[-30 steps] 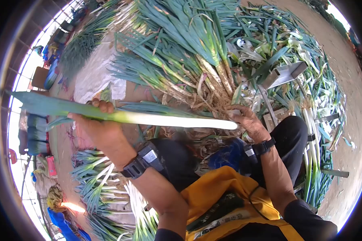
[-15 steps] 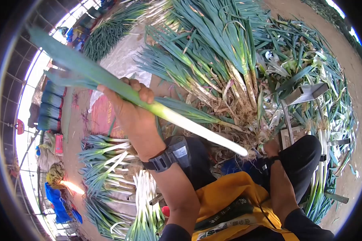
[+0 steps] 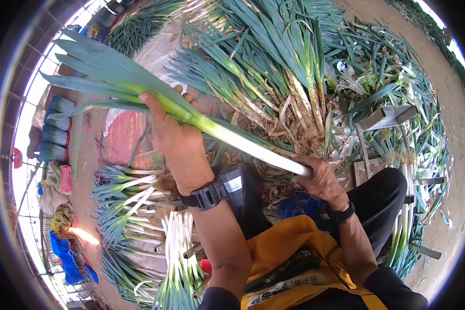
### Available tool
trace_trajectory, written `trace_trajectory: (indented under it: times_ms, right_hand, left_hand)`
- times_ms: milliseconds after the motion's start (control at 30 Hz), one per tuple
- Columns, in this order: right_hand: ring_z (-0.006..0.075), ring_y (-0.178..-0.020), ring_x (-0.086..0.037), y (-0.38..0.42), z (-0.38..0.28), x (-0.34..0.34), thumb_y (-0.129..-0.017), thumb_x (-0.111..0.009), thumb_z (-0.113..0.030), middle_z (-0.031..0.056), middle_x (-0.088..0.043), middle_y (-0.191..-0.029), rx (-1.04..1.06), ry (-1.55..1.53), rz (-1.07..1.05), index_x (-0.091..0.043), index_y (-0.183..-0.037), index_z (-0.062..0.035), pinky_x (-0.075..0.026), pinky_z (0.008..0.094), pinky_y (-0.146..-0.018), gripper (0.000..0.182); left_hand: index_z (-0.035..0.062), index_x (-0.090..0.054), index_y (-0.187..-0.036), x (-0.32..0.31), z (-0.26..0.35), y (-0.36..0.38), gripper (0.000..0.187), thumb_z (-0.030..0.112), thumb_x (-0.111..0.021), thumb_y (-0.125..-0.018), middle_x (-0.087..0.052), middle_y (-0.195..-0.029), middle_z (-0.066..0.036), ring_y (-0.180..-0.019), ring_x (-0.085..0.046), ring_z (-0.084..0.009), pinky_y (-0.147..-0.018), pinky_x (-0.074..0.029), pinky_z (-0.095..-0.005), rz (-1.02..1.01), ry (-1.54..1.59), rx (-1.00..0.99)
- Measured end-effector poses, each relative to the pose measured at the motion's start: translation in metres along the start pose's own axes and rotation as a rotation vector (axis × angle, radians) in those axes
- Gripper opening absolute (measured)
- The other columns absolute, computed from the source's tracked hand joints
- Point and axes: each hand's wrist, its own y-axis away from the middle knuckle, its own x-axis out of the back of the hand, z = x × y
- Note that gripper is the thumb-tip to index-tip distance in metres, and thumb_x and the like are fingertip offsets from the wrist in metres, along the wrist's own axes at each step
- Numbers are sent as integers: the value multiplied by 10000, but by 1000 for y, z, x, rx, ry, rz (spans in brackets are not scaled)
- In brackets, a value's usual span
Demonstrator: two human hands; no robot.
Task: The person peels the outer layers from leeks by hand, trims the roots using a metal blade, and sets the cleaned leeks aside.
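A large green onion [image 3: 243, 145] slants across the middle, its leaves fanned to the upper left and its white end at the lower right. My left hand [image 3: 178, 139] is wrapped round the stalk where green turns to white. Around the white root end, my right hand [image 3: 321, 181] is closed; its fingers partly hide the tip. Behind the stalk lies a heap of untrimmed green onions [image 3: 305, 98] with dry skins and brown roots. Cleaned green onions [image 3: 178, 240] with bare white stalks lie to the lower left.
Stripped leaves and peelings [image 3: 377, 82] are piled at the right. A metal stand [image 3: 390, 118] rises near my right knee, with several white stalks [image 3: 408, 206] beside it. A reddish sack [image 3: 126, 138] lies on the ground at left. A blue cloth [image 3: 64, 258] hangs at the lower left.
My right hand has come up from near my lap and closed on the white root end. The green onion's leaves have swung into fuller view, and my left hand has shifted slightly.
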Motion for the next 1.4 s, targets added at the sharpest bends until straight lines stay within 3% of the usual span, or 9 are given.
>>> trace_trajectory:
  times_ms: [67, 167, 233, 333, 433, 500, 600, 733, 1400]
  right_hand:
    - [170, -726, -611, 9, 0, -7, -744, -789, -84, 80, -676, -808, -27, -14, 166, -669, -1003, 29, -496, 330, -695, 307]
    - [139, -680, -575, 16, -6, 10, -756, -772, -68, 45, -634, -743, -139, -139, 35, -670, -1013, 27, -483, 316, -660, 293]
    - [97, -643, -532, 19, -20, 28, -813, -750, -101, 13, -596, -707, -121, -99, -34, -682, -1055, 21, -456, 281, -610, 280]
    - [55, -613, -501, 25, -21, 41, -881, -731, -249, -15, -589, -713, -301, -453, -355, -688, -1084, 20, -419, 230, -563, 339]
    - [49, -620, -522, 32, -17, 38, -873, -741, -254, -19, -603, -731, -312, -463, -390, -676, -1113, 18, -434, 222, -566, 368]
    - [126, -722, -583, 31, -32, 33, -835, -744, -125, 21, -638, -812, -323, -392, -364, -645, -1112, -4, -487, 282, -685, 318]
    - [223, -860, -635, 28, -42, 9, -714, -798, -18, 107, -649, -1022, 68, -136, 109, -581, -1164, -40, -505, 365, -756, 500]
    - [326, -846, -621, 6, -75, -2, -662, -803, -22, 126, -594, -905, 191, 25, 302, -586, -1053, -52, -504, 388, -732, 448]
    - [346, -756, -596, -6, -72, -26, -682, -782, -39, 121, -584, -811, 170, 197, 386, -569, -866, -62, -482, 425, -648, 283]
  left_hand:
    - [27, -522, -1215, -1, -1, 2, 574, 529, -572, -940, -612, -1020, -177, -883, -569, -290, -814, -491, -415, -24, 61, 40]
    - [-25, -491, -1263, 3, 0, -5, 642, 515, -590, -931, -590, -1111, -218, -957, -558, -305, -866, -475, -411, -241, 140, 107]
    - [-58, -476, -1261, 3, 1, -5, 670, 508, -600, -925, -570, -1124, -223, -953, -545, -300, -853, -471, -407, -335, 202, 138]
    - [-110, -446, -1264, -1, 1, 0, 722, 499, -615, -917, -538, -1106, -210, -916, -510, -273, -804, -456, -387, -505, 329, 206]
    - [-123, -436, -1262, -1, -6, -2, 731, 493, -623, -915, -507, -1018, -163, -843, -462, -230, -736, -429, -358, -598, 429, 227]
    - [-117, -439, -1256, 1, -13, -3, 719, 488, -625, -915, -488, -962, -135, -804, -435, -211, -705, -412, -344, -614, 460, 207]
    - [-98, -461, -1209, 0, -20, -1, 671, 484, -623, -919, -460, -911, -103, -786, -422, -195, -687, -399, -326, -554, 435, 190]
    - [-24, -508, -1105, -4, -26, 2, 569, 495, -635, -908, -478, -884, -70, -778, -439, -192, -685, -395, -321, -483, 362, 191]
    - [42, -522, -1044, -10, -30, 13, 485, 475, -676, -887, -493, -823, -50, -723, -448, -185, -674, -383, -334, -346, 320, 205]
